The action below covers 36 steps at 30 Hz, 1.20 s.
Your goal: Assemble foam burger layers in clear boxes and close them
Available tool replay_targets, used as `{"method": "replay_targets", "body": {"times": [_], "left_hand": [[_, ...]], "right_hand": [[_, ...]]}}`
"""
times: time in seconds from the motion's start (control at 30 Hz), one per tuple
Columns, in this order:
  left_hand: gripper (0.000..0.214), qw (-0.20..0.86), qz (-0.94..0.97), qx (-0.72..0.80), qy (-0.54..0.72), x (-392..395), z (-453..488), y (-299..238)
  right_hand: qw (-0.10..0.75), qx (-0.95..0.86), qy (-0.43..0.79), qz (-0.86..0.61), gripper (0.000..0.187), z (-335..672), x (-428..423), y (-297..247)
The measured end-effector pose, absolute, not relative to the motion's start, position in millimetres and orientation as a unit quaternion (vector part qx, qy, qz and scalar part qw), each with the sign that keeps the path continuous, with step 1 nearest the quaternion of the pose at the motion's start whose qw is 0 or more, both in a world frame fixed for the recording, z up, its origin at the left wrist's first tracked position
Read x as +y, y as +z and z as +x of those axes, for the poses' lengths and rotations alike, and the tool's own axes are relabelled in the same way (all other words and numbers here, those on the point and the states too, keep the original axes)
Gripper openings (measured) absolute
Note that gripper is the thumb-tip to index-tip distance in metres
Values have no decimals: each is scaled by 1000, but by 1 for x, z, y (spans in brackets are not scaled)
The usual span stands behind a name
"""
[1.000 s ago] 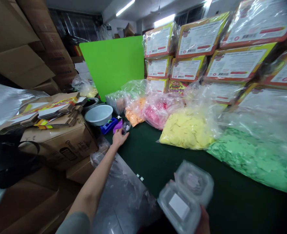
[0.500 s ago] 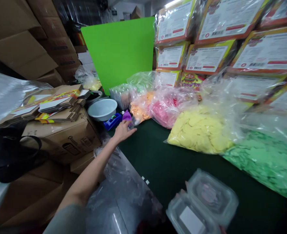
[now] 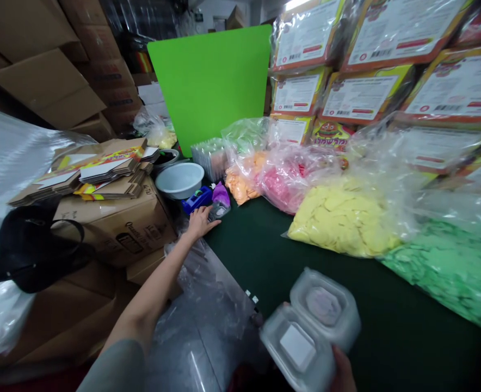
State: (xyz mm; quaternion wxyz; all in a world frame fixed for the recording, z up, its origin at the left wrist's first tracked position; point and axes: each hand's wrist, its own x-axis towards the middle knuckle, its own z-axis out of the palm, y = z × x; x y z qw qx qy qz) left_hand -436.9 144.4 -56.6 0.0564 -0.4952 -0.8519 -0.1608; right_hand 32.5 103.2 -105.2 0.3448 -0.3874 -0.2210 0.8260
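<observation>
At the far left part of the dark green table, my left hand [image 3: 201, 222] stretches out, fingers spread and thumb apart. Its fingertips touch or lie just over a small clear bag [image 3: 218, 211] whose contents I cannot make out. Behind that bag is a purple bag or cloth [image 3: 221, 194]. A blue tape dispenser [image 3: 197, 200] sits just left of it. My right hand [image 3: 342, 373] grips an open clear plastic container [image 3: 328, 340] at the lower right. A white card lies in its nearer half, and a pale round print shows on the other half.
Bags of orange pieces [image 3: 240, 185], pink pieces [image 3: 279, 188], yellow pieces [image 3: 338, 218] and green pieces [image 3: 452, 272] line the table. A pale blue basin [image 3: 180, 182] stands behind the dispenser. Flattened cartons [image 3: 110, 169] lie on a cardboard box [image 3: 118, 231] at left.
My left hand has drawn back slightly from the purple item, uncovering more of it and the small clear bag. The container in my right hand has moved left and tilted, showing more of my fingers.
</observation>
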Motion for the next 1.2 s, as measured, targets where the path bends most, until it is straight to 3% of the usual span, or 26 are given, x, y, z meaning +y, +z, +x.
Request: {"method": "replay_targets", "body": {"times": [0.17, 0.3, 0.37, 0.47, 0.6, 0.8, 1.0, 1.1, 1.2], "left_hand": [[67, 41, -489, -847, -206, 140, -416, -47], [63, -46, -517, -770, -371, 141, -348, -31], [57, -128, -502, -713, -473, 143, -294, -20], [53, -323, -478, -603, -551, 141, -203, -3], [46, -488, -472, -530, -508, 141, -109, 11], [47, -402, -569, -547, -464, 156, -46, 20], [49, -302, -660, -576, -376, 162, 10, 18], [50, -252, -679, -595, -348, 162, 20, 23], [49, -245, -652, -589, -411, 150, 13, 43]], "right_hand": [[428, -115, 774, -453, 55, 48, 133, -116], [522, -85, 727, -438, 45, 56, 151, -103], [545, -50, 707, -447, 43, 55, 153, -96], [516, -60, 757, -397, 47, 55, 151, -91], [510, -87, 776, -361, 51, 68, 146, -90], [566, -141, 722, -373, 43, 115, 149, -72], [575, -195, 670, -426, 54, 158, 144, -58], [577, -236, 566, -540, 62, 183, 140, -50], [624, -280, 438, -584, 63, 191, 128, -25]]}}
